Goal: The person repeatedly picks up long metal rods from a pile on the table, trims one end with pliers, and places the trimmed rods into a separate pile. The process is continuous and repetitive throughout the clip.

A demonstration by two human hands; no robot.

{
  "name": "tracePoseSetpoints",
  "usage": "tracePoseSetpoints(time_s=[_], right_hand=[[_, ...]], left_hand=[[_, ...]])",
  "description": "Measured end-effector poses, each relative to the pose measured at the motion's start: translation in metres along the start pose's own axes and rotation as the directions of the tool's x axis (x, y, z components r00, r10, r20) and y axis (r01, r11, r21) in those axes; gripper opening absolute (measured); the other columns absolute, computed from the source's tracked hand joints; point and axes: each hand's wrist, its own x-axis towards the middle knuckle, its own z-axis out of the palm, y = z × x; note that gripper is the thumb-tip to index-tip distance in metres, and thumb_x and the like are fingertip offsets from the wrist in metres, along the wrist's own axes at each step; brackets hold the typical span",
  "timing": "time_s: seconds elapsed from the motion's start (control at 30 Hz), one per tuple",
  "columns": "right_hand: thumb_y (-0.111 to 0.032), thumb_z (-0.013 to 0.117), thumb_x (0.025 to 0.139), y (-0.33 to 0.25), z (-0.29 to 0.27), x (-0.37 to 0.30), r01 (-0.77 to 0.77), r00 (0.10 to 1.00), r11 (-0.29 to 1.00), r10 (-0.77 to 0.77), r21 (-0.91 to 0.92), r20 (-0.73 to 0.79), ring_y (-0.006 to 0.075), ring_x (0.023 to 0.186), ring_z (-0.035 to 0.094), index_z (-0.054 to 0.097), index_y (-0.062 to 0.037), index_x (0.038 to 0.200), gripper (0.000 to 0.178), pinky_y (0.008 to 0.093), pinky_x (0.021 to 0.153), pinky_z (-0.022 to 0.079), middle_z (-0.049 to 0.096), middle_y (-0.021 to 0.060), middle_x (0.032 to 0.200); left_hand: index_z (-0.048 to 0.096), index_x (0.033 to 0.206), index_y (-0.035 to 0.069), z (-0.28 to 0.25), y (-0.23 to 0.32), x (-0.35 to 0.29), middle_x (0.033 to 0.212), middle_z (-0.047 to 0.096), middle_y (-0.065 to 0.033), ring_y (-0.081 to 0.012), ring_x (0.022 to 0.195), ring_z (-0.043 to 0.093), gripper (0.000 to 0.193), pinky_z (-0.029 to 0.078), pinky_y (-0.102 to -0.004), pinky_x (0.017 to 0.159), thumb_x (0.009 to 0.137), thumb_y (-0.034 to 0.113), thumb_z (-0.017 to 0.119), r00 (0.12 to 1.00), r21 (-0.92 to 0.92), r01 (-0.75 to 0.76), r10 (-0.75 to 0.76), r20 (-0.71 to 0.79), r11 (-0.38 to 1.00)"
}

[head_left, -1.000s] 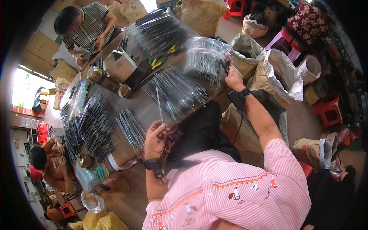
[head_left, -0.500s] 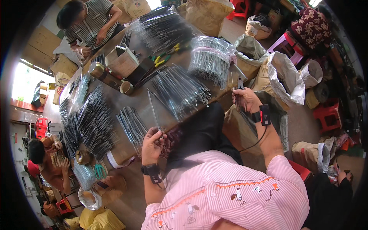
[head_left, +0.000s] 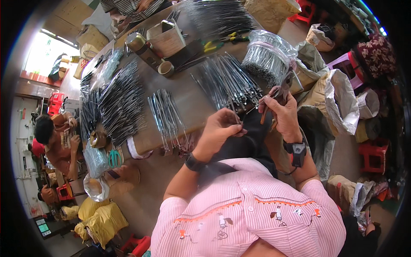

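Observation:
My left hand is closed in a pinch, with a thin metal rod running up from its fingers and partly lost against the pile behind. Just to its right, my right hand is wrapped round pliers with reddish-brown handles. The two hands are close together over my lap, at the table's near edge. Right beyond them, a fanned pile of thin metal rods lies on the table. A smaller group of rods rests to the left of my left hand.
A plastic-wrapped rod bundle stands at the table's right side. Farther back are a cardboard box, a flask and a cup. Dark rods cover the left. Open sacks stand right. Another person sits left.
My left hand has moved up and right, and my right hand has come slightly nearer, so they are now close together. The view has shifted, and the table appears farther up.

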Motion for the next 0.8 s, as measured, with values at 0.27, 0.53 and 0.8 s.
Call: tracePoseSetpoints(time_s=[0.27,0.53,0.8], right_hand=[[-0.006,0.064,0.089,0.015,0.018,-0.020,-0.024,0.998,0.982,0.034,-0.188,0.051,0.0126,0.068,0.064,0.058,-0.0027,0.092,0.008,0.0258,0.060,0.051,0.066,0.0063,0.078],[-0.001,0.064,0.086,0.022,0.040,-0.009,0.018,0.994,0.995,-0.029,-0.102,-0.110,0.0153,0.063,0.064,0.054,0.0028,0.108,0.025,0.0276,0.050,0.052,0.065,0.0092,0.079],[-0.003,0.059,0.088,0.020,0.032,-0.004,0.025,0.996,0.967,-0.046,-0.254,-0.077,0.0150,0.062,0.061,0.055,0.0040,0.109,0.022,0.0265,0.058,0.049,0.062,0.0080,0.078]], left_hand=[[0.059,0.092,-0.001,-0.001,0.000,0.004,0.083,0.066,-0.0084,-0.0160,0.074,0.066,0.016,0.055,-0.0265,0.068,0.080,-0.003,0.070,0.998,0.072,-0.070,0.070,-0.005,0.995],[0.059,0.094,-0.003,-0.017,0.006,-0.006,0.084,0.067,-0.0118,-0.0195,0.078,0.068,0.015,0.058,-0.0279,0.069,0.082,-0.001,0.069,0.995,0.109,0.005,0.006,-0.102,0.994],[0.060,0.102,0.001,-0.021,-0.007,-0.010,0.078,0.063,-0.0036,-0.0128,0.075,0.067,0.023,0.056,-0.0246,0.067,0.081,-0.007,0.062,0.999,0.112,0.035,-0.037,0.011,0.993]])
